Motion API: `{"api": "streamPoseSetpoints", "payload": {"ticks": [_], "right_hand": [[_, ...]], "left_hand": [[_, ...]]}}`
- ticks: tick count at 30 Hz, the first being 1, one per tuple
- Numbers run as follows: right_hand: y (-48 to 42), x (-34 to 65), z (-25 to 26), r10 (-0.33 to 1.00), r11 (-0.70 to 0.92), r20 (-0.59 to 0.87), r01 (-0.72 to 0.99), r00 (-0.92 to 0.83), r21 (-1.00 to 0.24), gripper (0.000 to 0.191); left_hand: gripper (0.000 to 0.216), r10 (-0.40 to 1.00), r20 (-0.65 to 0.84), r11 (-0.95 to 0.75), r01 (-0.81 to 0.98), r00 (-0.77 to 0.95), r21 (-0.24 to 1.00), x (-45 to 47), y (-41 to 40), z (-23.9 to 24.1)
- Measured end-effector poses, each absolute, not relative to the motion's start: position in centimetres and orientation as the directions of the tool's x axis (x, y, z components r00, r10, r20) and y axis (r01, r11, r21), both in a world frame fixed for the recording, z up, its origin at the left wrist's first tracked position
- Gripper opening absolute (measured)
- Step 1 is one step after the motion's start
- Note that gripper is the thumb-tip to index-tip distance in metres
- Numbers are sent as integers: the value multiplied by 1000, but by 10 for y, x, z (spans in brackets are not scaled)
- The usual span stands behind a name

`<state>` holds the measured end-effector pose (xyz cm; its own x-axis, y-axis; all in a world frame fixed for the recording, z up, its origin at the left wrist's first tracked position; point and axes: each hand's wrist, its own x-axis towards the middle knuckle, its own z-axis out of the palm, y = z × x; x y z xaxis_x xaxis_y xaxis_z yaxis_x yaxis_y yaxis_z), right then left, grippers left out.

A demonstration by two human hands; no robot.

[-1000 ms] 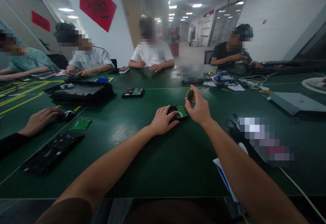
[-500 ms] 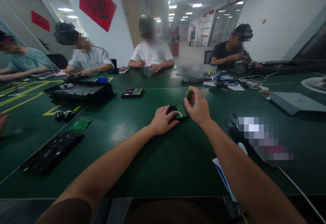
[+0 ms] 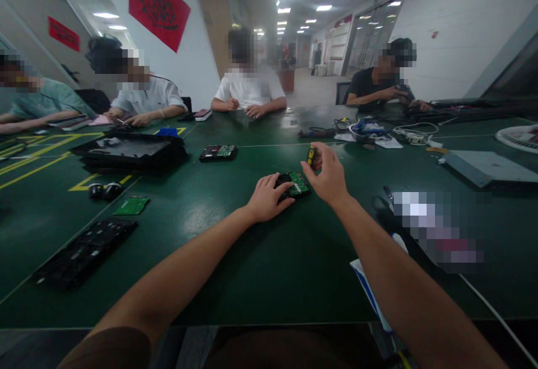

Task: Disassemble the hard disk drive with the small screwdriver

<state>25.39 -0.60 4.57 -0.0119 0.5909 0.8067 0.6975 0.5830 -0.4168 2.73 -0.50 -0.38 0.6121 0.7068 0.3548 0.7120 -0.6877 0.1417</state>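
Note:
A hard drive [image 3: 299,183] with a green circuit board on its upper face lies on the table in front of me. My left hand [image 3: 269,196] grips it from the left, with the fingers over its far side and the thumb along the near side, hiding part of it. Just above its right end, my right hand [image 3: 328,174] is closed around the yellow-and-black handle of a screwdriver [image 3: 311,155]. The handle is upright, and its shaft and tip are too hard to make out.
Another hard drive [image 3: 217,152] lies farther back. On the left are black trays [image 3: 130,153], a loose green circuit board [image 3: 131,205] and a black plastic frame [image 3: 86,251]. Cables [image 3: 370,129] and a flat grey box [image 3: 491,168] are to the right. Several people sit across the table.
The screwdriver handle has turned slightly in my right hand, so more of its yellow shows. My left hand and the hard drive have stayed in place.

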Motion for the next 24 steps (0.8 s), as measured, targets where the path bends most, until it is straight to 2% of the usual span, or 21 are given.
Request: {"api": "streamPoseSetpoints", "payload": {"ticks": [9,18,24], "right_hand": [[-5,254,45,572,574,820,708,14,-412,56],[-4,254,47,551,621,834,660,16,-423,43],[-7,253,48,544,585,839,707,20,-396,42]], "left_hand": [[57,704,358,-688,714,613,131,27,-5,-4],[57,708,360,-684,718,608,131,28,-6,-3],[57,705,361,-689,710,611,143,27,-5,-4]]}}
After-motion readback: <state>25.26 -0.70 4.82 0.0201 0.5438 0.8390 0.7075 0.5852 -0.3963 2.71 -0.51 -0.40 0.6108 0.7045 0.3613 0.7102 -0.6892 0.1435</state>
